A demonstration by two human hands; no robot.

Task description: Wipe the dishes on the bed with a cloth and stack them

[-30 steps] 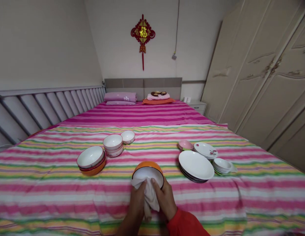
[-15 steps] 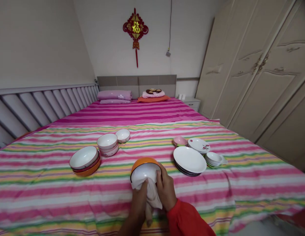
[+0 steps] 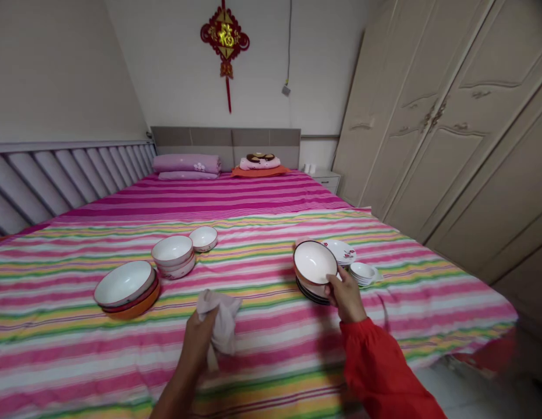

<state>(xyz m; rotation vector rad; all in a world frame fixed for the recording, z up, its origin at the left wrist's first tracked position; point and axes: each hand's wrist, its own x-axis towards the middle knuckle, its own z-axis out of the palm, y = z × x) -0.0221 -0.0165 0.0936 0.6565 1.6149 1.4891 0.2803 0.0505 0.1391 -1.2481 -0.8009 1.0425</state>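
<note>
My right hand [image 3: 348, 295] grips the rim of a bowl [image 3: 315, 262], white inside with a dark edge. The bowl is over a stack of plates with dark undersides [image 3: 312, 291], mostly hidden beneath it; I cannot tell whether they touch. A pale cloth [image 3: 225, 325] hangs bunched from my closed left hand [image 3: 199, 337], above the striped sheet. Right behind the bowl lie flower-patterned white plates [image 3: 340, 251], and to the right a pile of small white dishes [image 3: 362, 272].
On the left of the striped bed [image 3: 253, 361] stand a stack of large bowls [image 3: 126, 285], stacked medium bowls [image 3: 173, 254] and one small bowl [image 3: 204, 238]. Folded bedding [image 3: 187, 164] lies by the headboard [image 3: 266, 142]. A wardrobe [image 3: 410, 134] rises on the right.
My hands have parted. The right hand has carried the bowl rightward to the plates and turned its inside up, while the left has moved left with the cloth. The view has shifted right.
</note>
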